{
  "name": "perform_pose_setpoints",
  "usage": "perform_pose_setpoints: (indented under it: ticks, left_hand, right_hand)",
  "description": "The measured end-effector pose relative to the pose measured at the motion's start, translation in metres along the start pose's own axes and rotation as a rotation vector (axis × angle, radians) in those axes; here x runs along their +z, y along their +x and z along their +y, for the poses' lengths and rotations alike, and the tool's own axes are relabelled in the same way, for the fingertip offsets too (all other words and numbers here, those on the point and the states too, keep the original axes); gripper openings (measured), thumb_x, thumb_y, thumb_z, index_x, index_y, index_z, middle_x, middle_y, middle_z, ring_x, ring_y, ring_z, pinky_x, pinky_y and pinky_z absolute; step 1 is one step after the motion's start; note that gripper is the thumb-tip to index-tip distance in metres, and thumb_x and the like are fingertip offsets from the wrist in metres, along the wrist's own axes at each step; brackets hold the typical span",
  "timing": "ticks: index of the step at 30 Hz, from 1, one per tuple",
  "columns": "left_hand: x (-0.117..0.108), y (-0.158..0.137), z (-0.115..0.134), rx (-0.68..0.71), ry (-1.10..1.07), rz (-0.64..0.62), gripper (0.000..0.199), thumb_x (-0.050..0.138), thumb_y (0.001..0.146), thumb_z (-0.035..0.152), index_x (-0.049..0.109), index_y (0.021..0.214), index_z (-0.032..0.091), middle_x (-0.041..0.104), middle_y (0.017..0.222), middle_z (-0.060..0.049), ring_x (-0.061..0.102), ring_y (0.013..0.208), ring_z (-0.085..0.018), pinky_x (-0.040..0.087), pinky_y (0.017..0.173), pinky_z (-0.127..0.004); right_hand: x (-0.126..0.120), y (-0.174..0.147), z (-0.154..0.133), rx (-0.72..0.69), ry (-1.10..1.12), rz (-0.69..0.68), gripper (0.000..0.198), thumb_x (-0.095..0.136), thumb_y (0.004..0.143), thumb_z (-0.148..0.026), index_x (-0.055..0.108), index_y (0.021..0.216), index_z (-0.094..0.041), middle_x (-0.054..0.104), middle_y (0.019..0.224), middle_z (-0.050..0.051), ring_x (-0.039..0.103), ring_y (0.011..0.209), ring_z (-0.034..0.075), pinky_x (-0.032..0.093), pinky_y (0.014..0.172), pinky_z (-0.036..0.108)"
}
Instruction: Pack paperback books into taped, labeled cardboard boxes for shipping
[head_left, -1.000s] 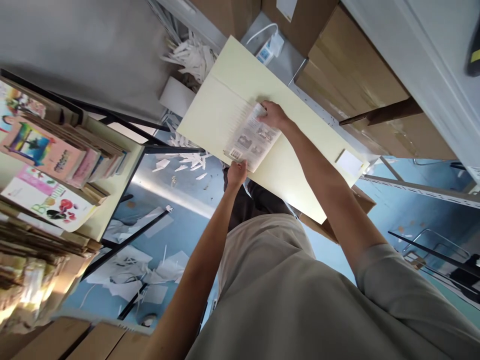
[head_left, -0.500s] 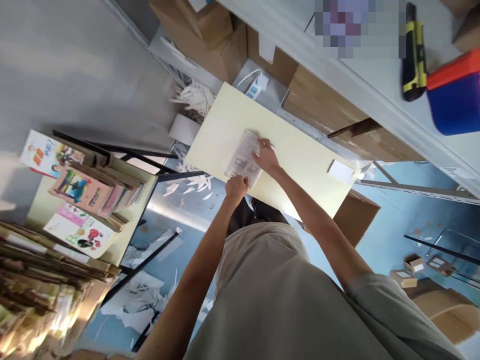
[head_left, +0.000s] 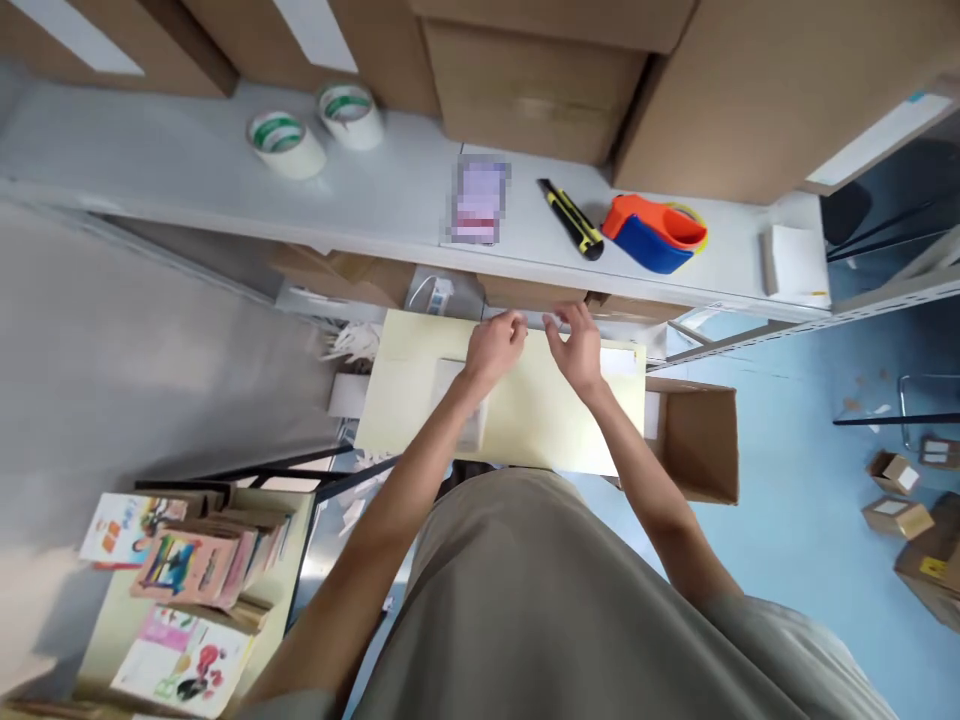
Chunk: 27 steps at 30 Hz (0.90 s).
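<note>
Above the far edge of the pale yellow tabletop (head_left: pixel 525 420), both of my hands are raised close together. My left hand (head_left: pixel 496 348) is closed, its fingers curled into a pinch. Facing it, my right hand (head_left: pixel 577 350) is also closed, thumb near the bent fingers. A small whitish, see-through bit shows around the fingertips, too faint to name. Beneath my left forearm lies a thin printed book (head_left: pixel 474 425), flat on the tabletop and partly hidden by the arm. Neither hand touches it.
On the grey shelf (head_left: pixel 397 190) ahead are tape rolls (head_left: pixel 289 148), a yellow-black utility knife (head_left: pixel 571 220) and an orange-blue tape dispenser (head_left: pixel 652 235). Cardboard boxes (head_left: pixel 540 90) stand behind. An open carton (head_left: pixel 697 440) is at right; books (head_left: pixel 187 565) sit at left.
Both hands have left the book and moved up to the table's far edge, drawing close together. The view has turned and tilted up, showing more of the shelf.
</note>
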<state>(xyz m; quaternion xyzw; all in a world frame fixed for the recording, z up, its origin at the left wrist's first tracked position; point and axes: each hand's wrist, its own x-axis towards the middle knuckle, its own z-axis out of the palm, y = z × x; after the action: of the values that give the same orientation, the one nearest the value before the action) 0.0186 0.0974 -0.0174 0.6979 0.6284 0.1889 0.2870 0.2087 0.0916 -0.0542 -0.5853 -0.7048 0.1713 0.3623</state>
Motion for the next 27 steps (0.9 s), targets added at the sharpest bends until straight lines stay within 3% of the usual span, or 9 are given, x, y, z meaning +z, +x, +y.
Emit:
perform_pose_setpoints:
  ticks: [3, 7, 11, 14, 17, 20, 24, 27]
  left_hand:
    - [-0.023, 0.035, 0.04, 0.13, -0.002, 0.078, 0.037, 0.05, 0.111, 0.016, 0.084, 0.127, 0.02, 0.09, 0.118, -0.009, 0.085, 0.114, -0.027, 0.061, 0.11, -0.038]
    - [-0.041, 0.061, 0.074, 0.242, -0.03, 0.17, 0.04, 0.048, 0.111, 0.013, 0.084, 0.129, 0.021, 0.09, 0.113, -0.007, 0.084, 0.112, -0.026, 0.062, 0.112, -0.04]
    - [-0.051, 0.057, 0.084, 0.271, -0.039, 0.202, 0.04, 0.05, 0.111, 0.011, 0.083, 0.13, 0.023, 0.089, 0.115, -0.006, 0.084, 0.11, -0.023, 0.062, 0.109, -0.037]
    - [-0.051, 0.04, 0.074, 0.242, -0.013, 0.198, 0.037, 0.052, 0.111, 0.012, 0.082, 0.129, 0.023, 0.089, 0.119, -0.006, 0.084, 0.108, -0.023, 0.062, 0.108, -0.037]
    - [-0.041, 0.018, 0.038, 0.161, 0.002, 0.181, 0.036, 0.054, 0.109, 0.013, 0.082, 0.129, 0.024, 0.089, 0.119, -0.005, 0.084, 0.106, -0.024, 0.062, 0.107, -0.037]
    - [-0.021, -0.008, -0.024, 0.0, 0.013, 0.139, 0.036, 0.055, 0.109, 0.014, 0.082, 0.129, 0.024, 0.09, 0.118, -0.006, 0.083, 0.104, -0.024, 0.061, 0.107, -0.037]
    - [0.009, -0.055, -0.129, -0.313, 0.108, 0.009, 0.035, 0.054, 0.109, 0.017, 0.081, 0.131, 0.022, 0.088, 0.127, -0.012, 0.083, 0.11, -0.027, 0.06, 0.109, -0.037]
    - [0.029, -0.092, -0.199, -0.504, 0.182, -0.107, 0.038, 0.053, 0.107, 0.015, 0.076, 0.137, 0.017, 0.083, 0.138, -0.018, 0.081, 0.12, -0.03, 0.058, 0.113, -0.04]
  right_hand:
    - [-0.025, 0.057, 0.002, -0.061, -0.099, 0.098, 0.038, 0.046, 0.121, -0.043, 0.069, 0.143, -0.021, 0.073, 0.135, 0.018, 0.071, 0.132, 0.034, 0.06, 0.117, 0.056]
    - [-0.032, 0.126, 0.008, -0.071, -0.241, 0.065, 0.038, 0.046, 0.121, -0.038, 0.063, 0.149, -0.019, 0.068, 0.143, 0.02, 0.065, 0.139, 0.037, 0.054, 0.124, 0.064]
    - [-0.017, 0.165, 0.009, -0.016, -0.388, -0.032, 0.035, 0.045, 0.119, -0.029, 0.062, 0.146, -0.013, 0.067, 0.141, 0.023, 0.064, 0.139, 0.039, 0.052, 0.124, 0.067]
    - [-0.006, 0.175, 0.004, 0.046, -0.514, -0.086, 0.036, 0.039, 0.118, -0.018, 0.063, 0.142, -0.007, 0.069, 0.136, 0.025, 0.064, 0.139, 0.04, 0.05, 0.124, 0.068]
    - [-0.006, 0.171, -0.005, 0.097, -0.606, -0.111, 0.039, 0.034, 0.117, -0.01, 0.065, 0.141, -0.005, 0.071, 0.134, 0.024, 0.065, 0.138, 0.037, 0.047, 0.127, 0.065]
    - [-0.013, 0.147, -0.013, 0.08, -0.582, -0.1, 0.043, 0.027, 0.123, -0.016, 0.062, 0.146, -0.006, 0.071, 0.14, 0.025, 0.064, 0.139, 0.035, 0.046, 0.128, 0.061]
    - [-0.019, 0.08, -0.018, 0.063, -0.453, -0.018, 0.045, 0.038, 0.126, -0.034, 0.055, 0.161, -0.011, 0.067, 0.15, 0.024, 0.062, 0.14, 0.034, 0.048, 0.126, 0.058]
    - [-0.003, 0.013, -0.013, 0.033, -0.288, 0.054, 0.049, 0.043, 0.124, -0.048, 0.059, 0.16, -0.018, 0.068, 0.147, 0.022, 0.066, 0.133, 0.036, 0.056, 0.119, 0.061]
